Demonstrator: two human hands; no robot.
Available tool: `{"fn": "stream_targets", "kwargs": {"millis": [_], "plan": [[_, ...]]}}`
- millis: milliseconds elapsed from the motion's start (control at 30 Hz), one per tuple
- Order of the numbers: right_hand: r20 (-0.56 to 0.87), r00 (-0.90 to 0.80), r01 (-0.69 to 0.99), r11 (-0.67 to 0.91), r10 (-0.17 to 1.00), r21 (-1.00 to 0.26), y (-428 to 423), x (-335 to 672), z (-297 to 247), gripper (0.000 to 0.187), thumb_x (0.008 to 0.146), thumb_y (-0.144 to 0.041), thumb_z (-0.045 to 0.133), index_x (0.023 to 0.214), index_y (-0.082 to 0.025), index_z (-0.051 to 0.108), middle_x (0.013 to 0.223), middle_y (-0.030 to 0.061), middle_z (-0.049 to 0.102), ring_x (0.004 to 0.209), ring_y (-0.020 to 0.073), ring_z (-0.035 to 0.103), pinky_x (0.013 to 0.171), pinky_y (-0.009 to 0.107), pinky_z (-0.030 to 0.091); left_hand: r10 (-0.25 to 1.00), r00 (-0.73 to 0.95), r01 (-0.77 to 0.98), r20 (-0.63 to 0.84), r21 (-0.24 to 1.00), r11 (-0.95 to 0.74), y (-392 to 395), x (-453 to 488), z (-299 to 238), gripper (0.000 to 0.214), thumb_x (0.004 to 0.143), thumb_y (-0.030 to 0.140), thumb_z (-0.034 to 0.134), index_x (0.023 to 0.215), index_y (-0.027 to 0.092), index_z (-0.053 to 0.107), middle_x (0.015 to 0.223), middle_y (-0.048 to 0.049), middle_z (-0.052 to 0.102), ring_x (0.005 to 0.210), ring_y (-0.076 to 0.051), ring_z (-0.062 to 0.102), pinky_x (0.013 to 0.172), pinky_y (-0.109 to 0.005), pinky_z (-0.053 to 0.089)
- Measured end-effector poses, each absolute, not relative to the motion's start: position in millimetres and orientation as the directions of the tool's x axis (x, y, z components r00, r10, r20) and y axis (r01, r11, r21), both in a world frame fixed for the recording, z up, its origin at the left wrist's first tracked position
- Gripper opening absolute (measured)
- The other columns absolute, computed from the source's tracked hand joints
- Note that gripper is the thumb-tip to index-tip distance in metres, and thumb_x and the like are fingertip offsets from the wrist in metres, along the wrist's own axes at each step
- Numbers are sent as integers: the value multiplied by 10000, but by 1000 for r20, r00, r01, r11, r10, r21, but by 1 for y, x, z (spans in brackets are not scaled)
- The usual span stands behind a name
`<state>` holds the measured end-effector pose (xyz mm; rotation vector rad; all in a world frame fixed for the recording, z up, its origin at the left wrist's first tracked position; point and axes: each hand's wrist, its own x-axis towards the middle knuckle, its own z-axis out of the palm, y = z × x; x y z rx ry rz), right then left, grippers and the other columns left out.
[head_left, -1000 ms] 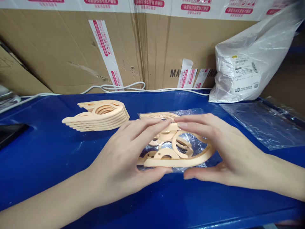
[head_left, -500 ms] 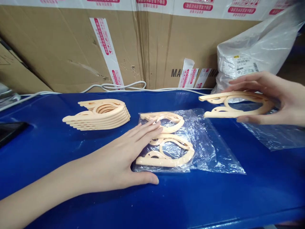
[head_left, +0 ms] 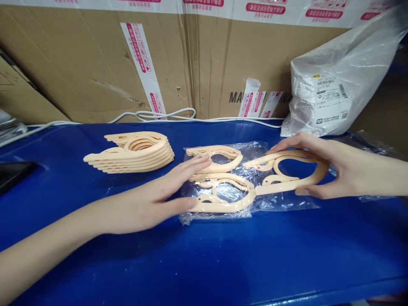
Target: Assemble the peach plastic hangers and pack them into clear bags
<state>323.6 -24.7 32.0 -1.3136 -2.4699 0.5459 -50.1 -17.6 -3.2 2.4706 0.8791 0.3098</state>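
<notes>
My right hand (head_left: pixel 331 168) grips a peach plastic folding hanger (head_left: pixel 288 172) by its right end and holds it low over the mouth of a clear plastic bag (head_left: pixel 270 199). Inside the bag lie two more peach hangers (head_left: pixel 223 182). My left hand (head_left: pixel 159 197) rests open on the bag's left end, fingers stretched over the hangers. A stack of several like hangers (head_left: pixel 134 152) sits to the left on the blue table (head_left: pixel 223 263).
Large cardboard boxes (head_left: pixel 95 63) stand along the back with white cables (head_left: pixel 159 117) at their foot. A white plastic parcel bag (head_left: pixel 331 93) and loose clear bags (head_left: pixel 372 146) lie at the right. A dark flat object (head_left: pixel 12 174) sits at the left edge.
My right hand lifted one hanger off to the right, then brought it back down to the bag's opening. My left hand stayed on the bag's left end.
</notes>
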Motion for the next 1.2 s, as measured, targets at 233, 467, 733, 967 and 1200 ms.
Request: {"fn": "stream_targets", "kwargs": {"millis": [233, 467, 733, 967, 1200], "plan": [[75, -601, 668, 552, 795, -498, -22, 305, 19, 665, 723, -431, 798, 1312, -309, 515, 1334, 56, 594, 1161, 294, 621, 865, 350, 611, 539, 842, 472, -19, 510, -719, -5, -65, 5, 706, 961, 341, 535, 1547, 402, 147, 1632, 41, 176, 1489, -230, 199, 1202, -438, 263], [117, -568, 714, 558, 815, -423, -16, 310, 21, 637, 757, -434, 773, 1321, -294, 513, 1347, 54, 595, 1185, 265, 605, 965, 344, 542, 537, 843, 464, 3, 502, -730, -5, -64, 5, 704, 945, 357, 562, 1536, 422, 185, 1616, 48, 227, 1473, -228, 251, 1185, -421, 309], [102, -583, 681, 554, 806, -478, -19, 301, 16, 677, 707, -446, 806, 1307, -290, 535, 1324, 59, 614, 1151, 277, 626, 913, 364, 568, 552, 833, 475, -21, 537, -697, -3, -63, 4, 709, 942, 384, 575, 1533, 431, 186, 1620, 55, 220, 1482, -234, 234, 1194, -433, 288], [61, -655, 621, 583, 753, -524, -15, 300, 15, 713, 700, -409, 821, 1337, -293, 523, 1331, 32, 617, 1177, 258, 620, 953, 340, 535, 564, 816, 514, -127, 606, -607, -5, -62, 8, 695, 951, 416, 566, 1535, 420, 189, 1635, 75, 184, 1502, -229, 172, 1225, -390, 192], [118, -674, 576, 618, 730, -534, -20, 288, 9, 752, 703, -451, 821, 1369, -298, 506, 1390, 46, 581, 1219, 299, 591, 969, 398, 536, 579, 802, 534, -145, 608, -587, -4, -61, 9, 709, 939, 428, 583, 1525, 458, 185, 1636, 95, 167, 1503, -239, 159, 1230, -371, 187]]}}
